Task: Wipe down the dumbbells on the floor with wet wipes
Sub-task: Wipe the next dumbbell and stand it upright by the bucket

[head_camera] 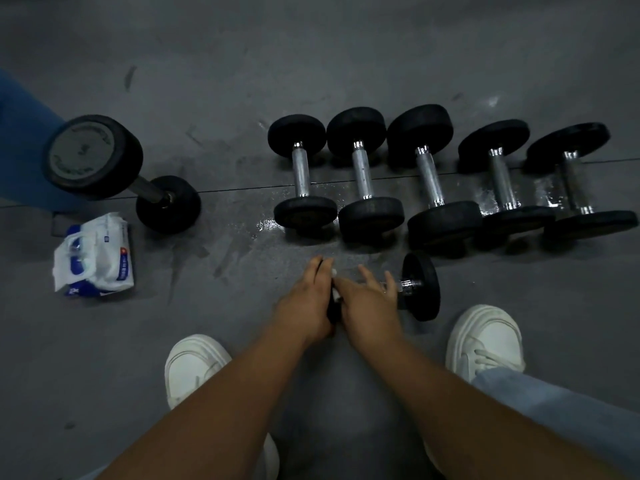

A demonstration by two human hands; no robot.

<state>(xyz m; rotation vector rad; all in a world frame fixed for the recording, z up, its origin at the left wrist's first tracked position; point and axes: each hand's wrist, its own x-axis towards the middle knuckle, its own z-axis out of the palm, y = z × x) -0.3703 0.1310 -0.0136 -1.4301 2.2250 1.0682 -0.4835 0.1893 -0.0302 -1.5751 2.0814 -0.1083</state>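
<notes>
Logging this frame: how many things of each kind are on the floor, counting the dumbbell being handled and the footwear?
Black dumbbells with metal handles: 7 (five in a row, large dumbbell far left, small dumbbell in front)
White-and-blue wet wipe pack: 1
White shoes: 2
Total: 10

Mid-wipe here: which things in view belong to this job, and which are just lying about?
Job: small black dumbbell with chrome handle, under left hand and right hand; white wipe; row of five black dumbbells; large black dumbbell; white-and-blue wet wipes pack.
Just there: white sneakers; blue fabric, far left.
</notes>
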